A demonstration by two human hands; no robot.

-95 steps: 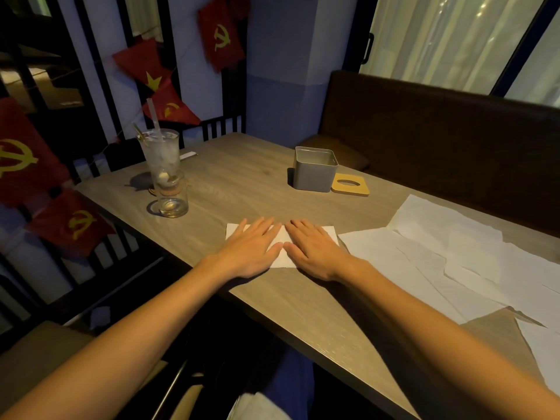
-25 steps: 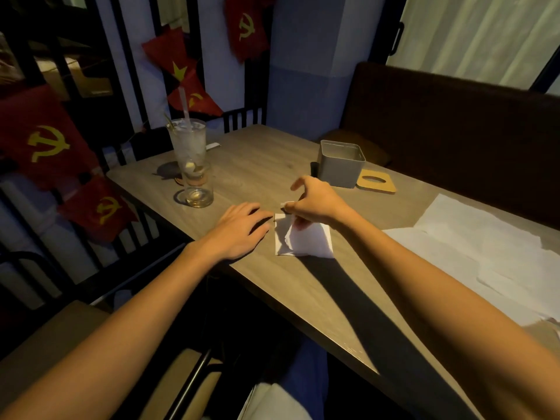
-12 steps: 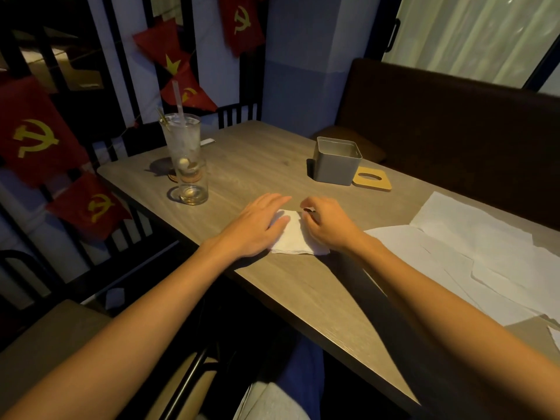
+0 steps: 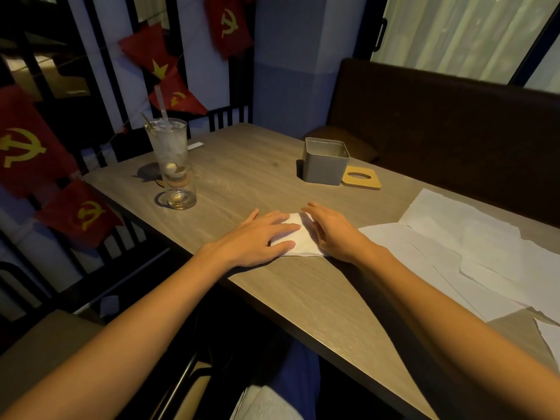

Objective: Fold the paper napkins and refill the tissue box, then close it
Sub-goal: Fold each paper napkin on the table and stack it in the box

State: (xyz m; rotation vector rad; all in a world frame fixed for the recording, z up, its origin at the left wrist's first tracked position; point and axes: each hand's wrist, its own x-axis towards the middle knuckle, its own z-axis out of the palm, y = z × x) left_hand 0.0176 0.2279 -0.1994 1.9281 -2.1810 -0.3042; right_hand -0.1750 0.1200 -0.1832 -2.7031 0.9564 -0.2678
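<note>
A small folded white napkin (image 4: 300, 239) lies on the wooden table (image 4: 242, 165) near its front edge. My left hand (image 4: 257, 237) rests flat on the napkin's left half, fingers spread. My right hand (image 4: 328, 230) lies on its right side with the fingers loosely curved. The grey metal tissue box (image 4: 325, 162) stands open farther back, and its wooden lid (image 4: 361, 177) with an oval slot lies flat just to the right of it. Several unfolded white napkins (image 4: 472, 247) are spread over the table's right side.
A tall iced drink with a straw (image 4: 168, 150) and a short empty glass (image 4: 181, 189) stand at the back left. A dark bench (image 4: 439, 122) runs behind the table. Red flags (image 4: 78, 213) hang along the railing on the left.
The long folded napkin was folded over again into a small square by my right hand. Both hands now press it flat, my left hand having slid onto it.
</note>
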